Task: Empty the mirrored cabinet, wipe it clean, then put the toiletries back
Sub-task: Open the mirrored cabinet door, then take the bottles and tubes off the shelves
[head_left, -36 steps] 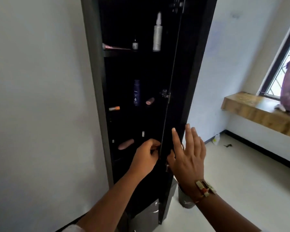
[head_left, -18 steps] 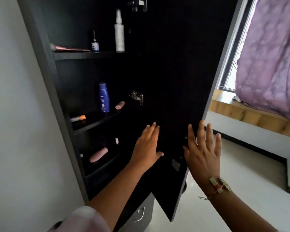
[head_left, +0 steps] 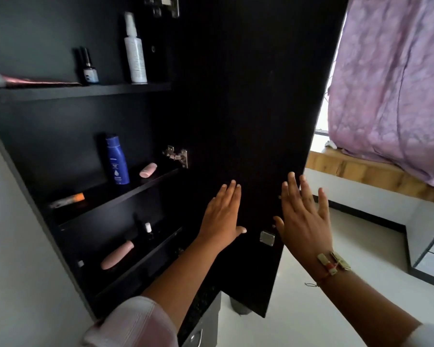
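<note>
**Inspector:** State the cabinet's condition.

**Me:** The black cabinet point(head_left: 35, 136) hangs on the white wall to my left, with its door point(head_left: 248, 108) swung wide toward the window side. The shelves carry toiletries. On the top shelf a white spray bottle point(head_left: 135, 52) stands upright, a small dark bottle point(head_left: 89, 68) stands left of it, and a flat pink pouch point(head_left: 35, 80) lies at the far left. On the middle shelf a blue lotion bottle point(head_left: 117, 161) stands upright, a small pink item point(head_left: 148, 170) lies just right of it, and an orange-tipped tube point(head_left: 67, 199) lies at the left near the front edge. On the lower shelf a long pink tube point(head_left: 118, 254) lies on its side; behind it stands a tiny white-capped bottle point(head_left: 148, 227).

**Inspector:** And your hands?

**Me:** Both are empty, fingers spread flat. My left hand point(head_left: 223, 214) presses palm-first against the door's inner face. My right hand point(head_left: 303, 216) sits at the door's free edge, open; I cannot tell whether it touches. A bracelet point(head_left: 333, 262) is on that wrist.

**Inspector:** Surroundings?

**Me:** A purple curtain point(head_left: 391, 83) hangs beyond the door over a wooden ledge point(head_left: 356, 171).
</note>
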The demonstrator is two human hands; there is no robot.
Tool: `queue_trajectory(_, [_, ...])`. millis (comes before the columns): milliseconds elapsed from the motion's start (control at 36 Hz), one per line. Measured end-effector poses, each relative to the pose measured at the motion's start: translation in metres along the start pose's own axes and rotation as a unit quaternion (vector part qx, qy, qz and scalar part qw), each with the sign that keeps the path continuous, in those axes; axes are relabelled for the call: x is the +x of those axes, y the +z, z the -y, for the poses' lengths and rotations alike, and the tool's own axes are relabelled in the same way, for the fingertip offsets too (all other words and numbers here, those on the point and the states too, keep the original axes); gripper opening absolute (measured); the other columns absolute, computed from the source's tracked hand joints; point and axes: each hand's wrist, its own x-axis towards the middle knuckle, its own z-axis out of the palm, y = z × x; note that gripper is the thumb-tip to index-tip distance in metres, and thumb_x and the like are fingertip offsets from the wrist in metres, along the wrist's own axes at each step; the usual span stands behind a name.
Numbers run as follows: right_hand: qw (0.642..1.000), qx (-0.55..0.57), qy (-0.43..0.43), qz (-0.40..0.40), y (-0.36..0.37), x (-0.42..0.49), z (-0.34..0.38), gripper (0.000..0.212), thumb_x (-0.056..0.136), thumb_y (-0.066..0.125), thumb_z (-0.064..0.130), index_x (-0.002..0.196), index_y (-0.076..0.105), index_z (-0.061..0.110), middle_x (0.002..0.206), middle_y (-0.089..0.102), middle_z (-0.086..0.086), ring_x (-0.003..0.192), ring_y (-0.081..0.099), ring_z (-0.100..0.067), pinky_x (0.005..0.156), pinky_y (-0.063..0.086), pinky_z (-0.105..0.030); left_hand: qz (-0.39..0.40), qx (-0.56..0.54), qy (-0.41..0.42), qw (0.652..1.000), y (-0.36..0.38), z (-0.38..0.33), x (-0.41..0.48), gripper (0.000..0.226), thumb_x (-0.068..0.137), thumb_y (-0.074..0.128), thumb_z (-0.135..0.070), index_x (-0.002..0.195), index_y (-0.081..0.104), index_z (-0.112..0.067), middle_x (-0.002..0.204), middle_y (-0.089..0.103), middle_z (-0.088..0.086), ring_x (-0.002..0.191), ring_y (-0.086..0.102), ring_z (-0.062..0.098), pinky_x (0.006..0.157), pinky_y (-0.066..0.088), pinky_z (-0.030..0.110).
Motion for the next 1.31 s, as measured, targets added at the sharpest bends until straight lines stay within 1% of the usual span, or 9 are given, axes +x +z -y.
queue_trajectory(167, [0.999, 0.0, -0.025, 0.023, 0.012, 0.009, -0.011, 0.093, 0.081, 0.066, 0.045, 0.152, 0.019, 0.008, 0.161, 0.005, -0.011, 0.149, 0.0, -0.027, 0.119, 0.004, -0.053, 0.018, 0.008, -0.004, 1.0, 0.012, -0.004, 0.013, 0.11, 0.081, 0.071, -0.043, 0.153, -0.01, -0.021, 0.16, -0.018, 0.0, 0.148, -0.013, 0.02, 0.121, 0.01, 0.043])
queue_trajectory(250, [0.999, -0.003, -0.046, 0.022, 0.013, 0.012, -0.01, 0.093, 0.082, 0.064, 0.046, 0.152, 0.018, 0.009, 0.161, 0.004, -0.011, 0.149, 0.0, -0.027, 0.119, 0.005, -0.053, 0.024, 0.009, -0.007, 1.0, 0.016, -0.004, 0.017, 0.11, 0.081, 0.071, -0.044, 0.153, -0.01, -0.021, 0.16, -0.021, 0.002, 0.148, -0.014, 0.02, 0.121, 0.008, 0.043])
queue_trajectory(389, [0.999, 0.013, -0.037, 0.022, 0.017, 0.016, -0.009, 0.092, 0.083, 0.061, 0.049, 0.153, 0.017, 0.01, 0.162, 0.003, -0.011, 0.149, -0.001, -0.026, 0.119, 0.005, -0.053, 0.028, 0.018, -0.011, 0.999, 0.023, -0.005, 0.019, 0.109, 0.083, 0.069, -0.044, 0.153, -0.01, -0.02, 0.16, -0.021, 0.003, 0.148, -0.014, 0.021, 0.12, 0.009, 0.043])
queue_trajectory(667, [0.998, 0.047, -0.047, 0.015, 0.02, 0.018, -0.002, 0.087, 0.084, 0.059, 0.049, 0.152, 0.02, 0.011, 0.161, 0.005, -0.013, 0.149, -0.001, -0.028, 0.119, 0.006, -0.054, 0.009, 0.005, -0.02, 1.0, 0.028, -0.002, 0.016, 0.108, 0.083, 0.069, -0.044, 0.153, -0.01, -0.02, 0.16, -0.019, 0.001, 0.148, -0.012, 0.02, 0.12, 0.01, 0.043])
queue_trajectory(861, [0.992, 0.107, -0.07, 0.01, 0.024, 0.017, 0.016, 0.082, 0.085, 0.058, 0.05, 0.151, 0.026, 0.013, 0.161, 0.006, -0.015, 0.149, 0.0, -0.029, 0.119, 0.009, -0.051, -0.019, -0.004, -0.045, 0.999, 0.031, 0.006, 0.01, 0.106, 0.084, 0.068, -0.046, 0.153, -0.008, -0.02, 0.161, -0.015, 0.0, 0.149, -0.011, 0.018, 0.12, 0.012, 0.042])
queue_trajectory(1000, [0.979, 0.171, -0.111, 0.003, 0.035, 0.018, 0.038, 0.074, 0.09, 0.051, 0.051, 0.15, 0.028, 0.014, 0.161, 0.007, -0.013, 0.149, 0.001, -0.027, 0.12, 0.012, -0.048, -0.045, 0.013, -0.102, 0.994, 0.035, 0.025, -0.006, 0.102, 0.085, 0.065, -0.049, 0.154, -0.002, -0.016, 0.162, -0.011, 0.002, 0.149, -0.011, 0.02, 0.121, 0.013, 0.041])
queue_trajectory(1111, [0.968, 0.211, -0.132, 0.018, 0.047, 0.023, 0.059, 0.073, 0.092, 0.035, 0.057, 0.151, 0.027, 0.015, 0.161, 0.008, -0.014, 0.149, 0.002, -0.028, 0.12, 0.014, -0.048, -0.05, 0.021, -0.174, 0.983, 0.036, 0.043, -0.026, 0.099, 0.086, 0.064, -0.048, 0.154, -0.001, -0.015, 0.162, -0.011, 0.003, 0.149, -0.011, 0.02, 0.119, 0.012, 0.039])
queue_trajectory(1194, [0.956, 0.251, -0.147, 0.024, 0.054, 0.028, 0.08, 0.074, 0.092, 0.035, 0.06, 0.15, 0.028, 0.015, 0.16, 0.012, -0.016, 0.149, 0.007, -0.029, 0.12, 0.016, -0.047, -0.048, 0.031, -0.234, 0.971, 0.038, 0.058, -0.045, 0.098, 0.087, 0.062, -0.049, 0.154, 0.0, -0.014, 0.162, -0.011, 0.003, 0.149, -0.01, 0.02, 0.119, 0.008, 0.037])
queue_trajectory(1306, [0.938, 0.296, -0.177, 0.036, 0.066, 0.032, 0.11, 0.075, 0.092, 0.036, 0.062, 0.15, 0.027, 0.015, 0.159, 0.014, -0.016, 0.148, 0.01, -0.03, 0.119, 0.017, -0.047, -0.041, 0.048, -0.296, 0.953, 0.043, 0.077, -0.076, 0.096, 0.088, 0.058, -0.051, 0.154, 0.0, -0.012, 0.162, -0.01, 0.005, 0.149, -0.008, 0.022, 0.122, 0.012, 0.039])
